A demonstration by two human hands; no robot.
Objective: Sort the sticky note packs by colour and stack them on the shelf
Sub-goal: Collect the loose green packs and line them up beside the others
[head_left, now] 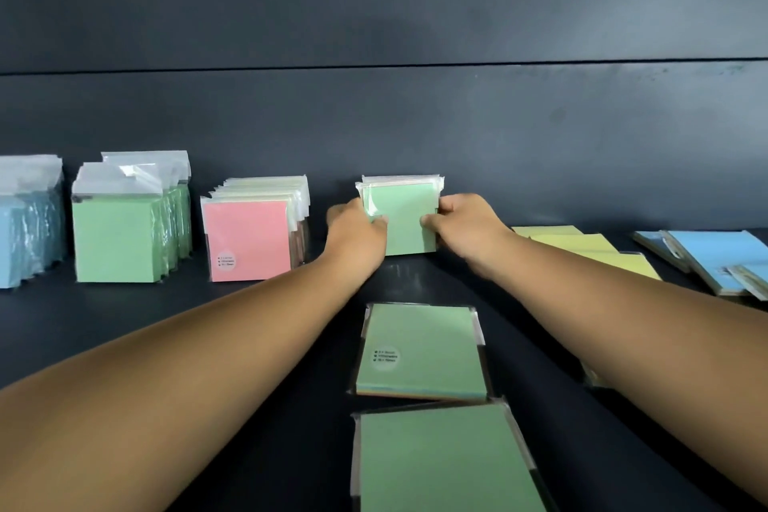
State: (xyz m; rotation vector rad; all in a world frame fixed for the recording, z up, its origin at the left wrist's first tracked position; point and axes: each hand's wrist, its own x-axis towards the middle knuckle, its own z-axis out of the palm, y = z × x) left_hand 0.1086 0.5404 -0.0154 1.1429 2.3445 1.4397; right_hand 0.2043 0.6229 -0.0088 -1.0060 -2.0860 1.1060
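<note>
Unsorted, 6 o'clock: two flat green wrapped sticky note packs (pixel 422 349). Unsorted, 3 o'clock: loose yellow packs (pixel 582 245) and blue packs (pixel 715 258). In hand, 12 o'clock: upright green-fronted pack bundle (pixel 405 220), pinched between left hand (pixel 357 227) and right hand (pixel 463 222). Shelved, 9–10 o'clock: pink-fronted row (pixel 247 239), green row (pixel 120 237), blue row (pixel 25 229). Roughly half done.

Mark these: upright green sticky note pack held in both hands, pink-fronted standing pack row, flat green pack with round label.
upright green sticky note pack (pixel 402 220), head view, front face
pink-fronted standing pack row (pixel 245 239), head view, front face
flat green pack with round label (pixel 432 349), head view, top face
</note>
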